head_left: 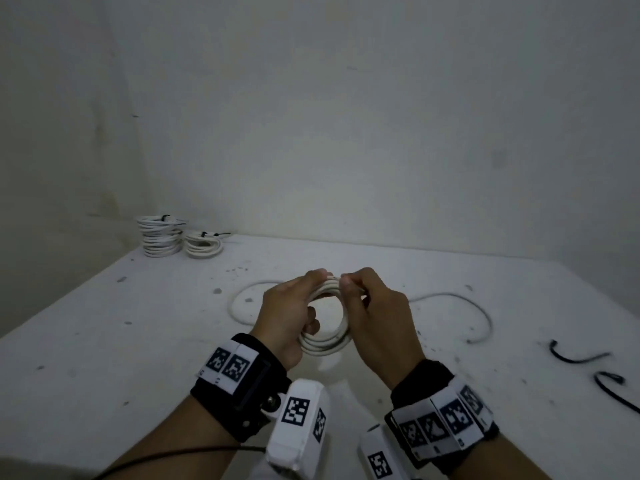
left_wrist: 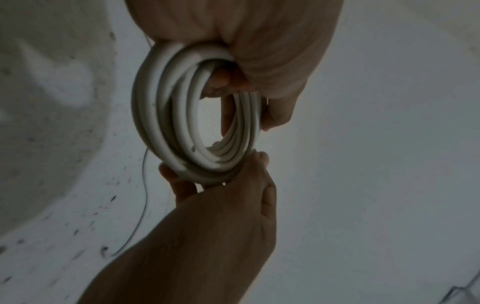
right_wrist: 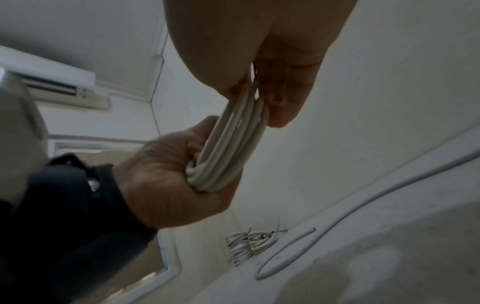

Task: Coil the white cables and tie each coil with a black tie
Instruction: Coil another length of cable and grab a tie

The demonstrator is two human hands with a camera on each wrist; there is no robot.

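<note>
A white cable coil of several loops is held upright above the table, at the centre of the head view. My left hand grips its left side, fingers curled through the ring. My right hand pinches the coil's top right edge between thumb and fingers. A thin dark strand shows between those fingers in the right wrist view; what it is I cannot tell. Two black ties lie on the table at the right.
Two stacks of tied white coils stand at the table's back left corner by the wall. A loose white cable loops behind my hands. A thinner grey cable curves off to the right.
</note>
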